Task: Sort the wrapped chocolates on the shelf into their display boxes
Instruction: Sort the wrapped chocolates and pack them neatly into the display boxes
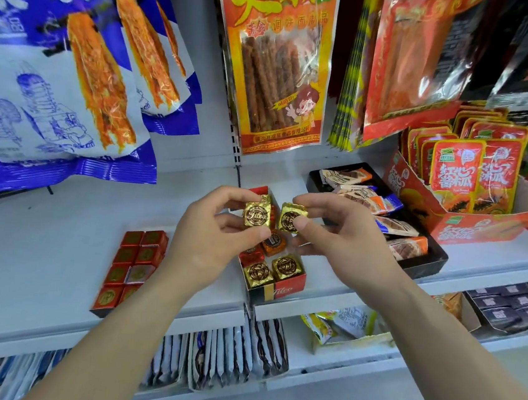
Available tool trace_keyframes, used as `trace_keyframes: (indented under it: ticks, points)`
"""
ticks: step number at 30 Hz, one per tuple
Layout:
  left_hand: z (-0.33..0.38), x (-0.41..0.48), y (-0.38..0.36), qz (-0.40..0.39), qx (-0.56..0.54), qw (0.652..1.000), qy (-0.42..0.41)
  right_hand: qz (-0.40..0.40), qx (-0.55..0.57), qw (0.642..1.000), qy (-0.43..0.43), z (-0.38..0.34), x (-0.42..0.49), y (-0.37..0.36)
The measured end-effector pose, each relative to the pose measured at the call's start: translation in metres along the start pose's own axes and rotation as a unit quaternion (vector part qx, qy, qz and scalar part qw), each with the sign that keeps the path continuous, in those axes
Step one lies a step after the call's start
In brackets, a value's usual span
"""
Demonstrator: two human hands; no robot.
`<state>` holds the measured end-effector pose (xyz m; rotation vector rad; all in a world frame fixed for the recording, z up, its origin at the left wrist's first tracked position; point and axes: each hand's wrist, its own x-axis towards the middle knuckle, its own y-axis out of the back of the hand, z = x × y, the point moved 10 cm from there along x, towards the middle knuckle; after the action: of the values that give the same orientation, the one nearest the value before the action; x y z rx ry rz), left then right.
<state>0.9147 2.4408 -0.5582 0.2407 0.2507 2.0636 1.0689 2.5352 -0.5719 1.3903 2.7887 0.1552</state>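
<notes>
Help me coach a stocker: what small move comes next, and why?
Probably set the gold chocolate in the left hand into the middle box beside the two gold ones at its front; the right hand pinches a second gold chocolate, and the left box shows reds.

Centre frame, left hand (210,236) and right hand (347,231) each pinch a gold chocolate (257,214) above a display box (286,288).

Bright even light, glare on foil, edges warped and blurred.
</notes>
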Motion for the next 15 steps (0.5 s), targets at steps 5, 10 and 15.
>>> trace_keyframes:
  ticks: [5, 10, 15]
  points:
    - [0.000, -0.002, 0.001, -0.012, -0.020, 1.000, -0.013, -0.016, 0.022, 1.000, 0.006, -0.003, 0.000, -0.004]
    - [0.000, -0.004, 0.003, -0.017, -0.027, 0.999, -0.028, -0.016, 0.044, 0.999, -0.006, -0.002, 0.002, -0.010]
    - [0.001, -0.004, 0.006, -0.010, -0.016, 0.999, -0.035, -0.019, 0.092, 0.995, -0.027, 0.001, 0.003, -0.016]
